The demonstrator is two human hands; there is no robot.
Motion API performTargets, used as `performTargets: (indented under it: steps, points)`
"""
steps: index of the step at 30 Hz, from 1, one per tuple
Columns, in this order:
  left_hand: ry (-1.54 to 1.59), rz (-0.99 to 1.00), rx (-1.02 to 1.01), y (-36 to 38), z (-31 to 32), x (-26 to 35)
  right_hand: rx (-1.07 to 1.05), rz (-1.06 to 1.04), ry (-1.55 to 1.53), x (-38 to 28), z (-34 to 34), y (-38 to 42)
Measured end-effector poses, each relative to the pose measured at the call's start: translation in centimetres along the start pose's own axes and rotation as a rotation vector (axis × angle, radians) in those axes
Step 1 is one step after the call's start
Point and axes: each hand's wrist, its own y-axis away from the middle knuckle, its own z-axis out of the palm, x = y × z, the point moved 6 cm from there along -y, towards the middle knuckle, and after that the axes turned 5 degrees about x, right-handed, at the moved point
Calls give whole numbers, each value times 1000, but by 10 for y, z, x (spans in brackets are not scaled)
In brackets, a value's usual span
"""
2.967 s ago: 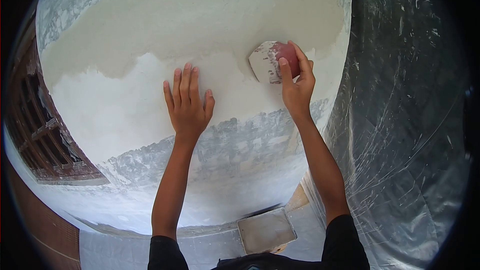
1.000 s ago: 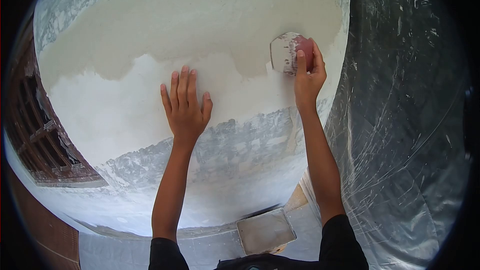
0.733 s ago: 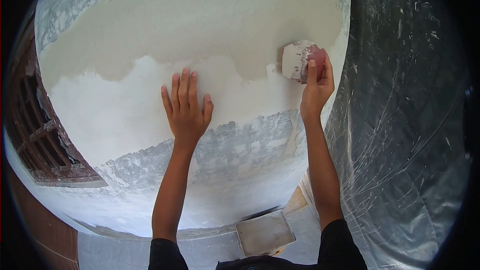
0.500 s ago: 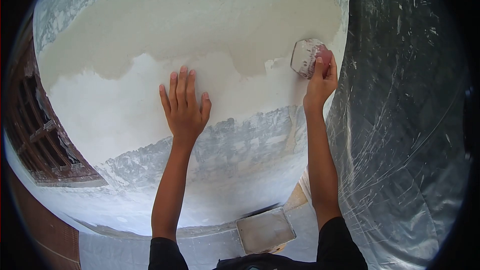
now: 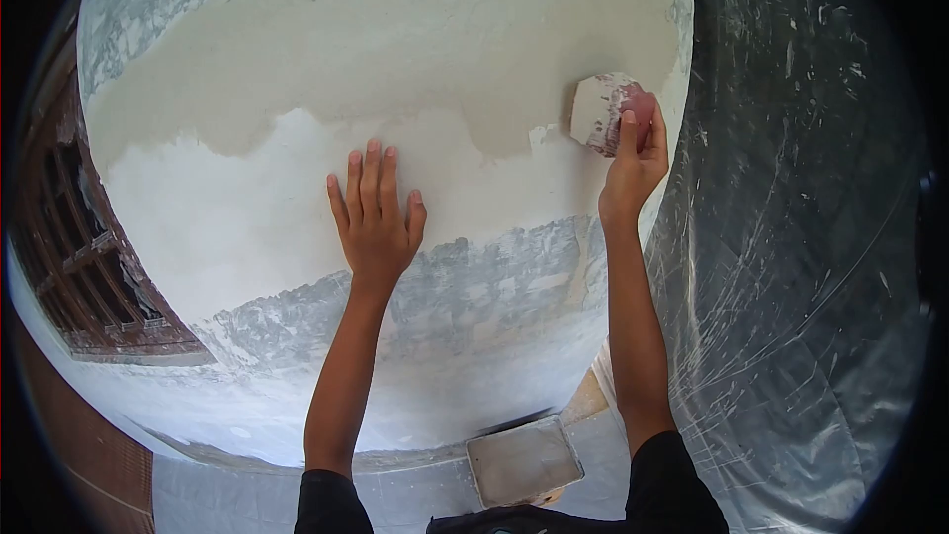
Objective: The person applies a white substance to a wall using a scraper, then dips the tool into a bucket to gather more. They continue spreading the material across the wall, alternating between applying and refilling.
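Note:
My right hand (image 5: 635, 173) grips the reddish end of a putty spreader (image 5: 601, 111), thumb on the near side. Whitish putty smears cover the spreader's broad edge, which lies close over the wall near its right edge and casts a shadow on it. Flat against the white part of the wall (image 5: 227, 222) rests my left hand (image 5: 378, 222), fingers stretched upward and thumb apart, holding nothing. Above both hands runs a band of beige, damp-looking putty (image 5: 395, 40). Below them the surface turns to rough, patchy grey.
A rectangular tub (image 5: 524, 460) of greyish putty stands at the wall's foot, close to my body. Dark plastic sheeting (image 5: 791, 237), splashed with white, hangs along the right. A brown window frame with bars (image 5: 94, 267) is set into the wall at left.
The putty spreader has shifted slightly and tilted, with its shadow now showing to its left. My left hand sits a little further right and lower in view, still flat on the wall.

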Motion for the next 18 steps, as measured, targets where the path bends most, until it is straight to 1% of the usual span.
performTargets:
  steps: [1,3,5,6,8,9,11,13,14,15,17,18]
  points:
    - [3,-5,-1,0,1,1,-103,-54,49,0,9,10]
    - [6,-5,-8,0,0,1,-332,-135,460,-1,20,29]
    - [7,-5,-14,0,0,1,-280,-150,543,0,17,24]
    - [8,-6,-15,0,0,0,-277,-150,545,5,15,15]
    - [5,-8,-17,1,0,0,56,13,59,13,-12,-12]
    - [3,-5,-7,1,0,1,133,75,41,10,-23,-18]
    - [-1,-4,8,-1,0,1,132,45,-17,5,-27,-18]
    - [-5,-13,-7,0,0,2,-13,2,21,6,-13,-3]
    - [-1,-13,-8,0,1,2,-144,-52,196,5,-4,8]
    - [-4,-16,-12,1,1,2,-263,-56,404,6,-1,19]
    - [-9,-11,-19,0,0,2,-220,-88,479,4,-1,17]
    - [-7,-10,-18,0,0,2,-97,-16,301,14,-10,5]
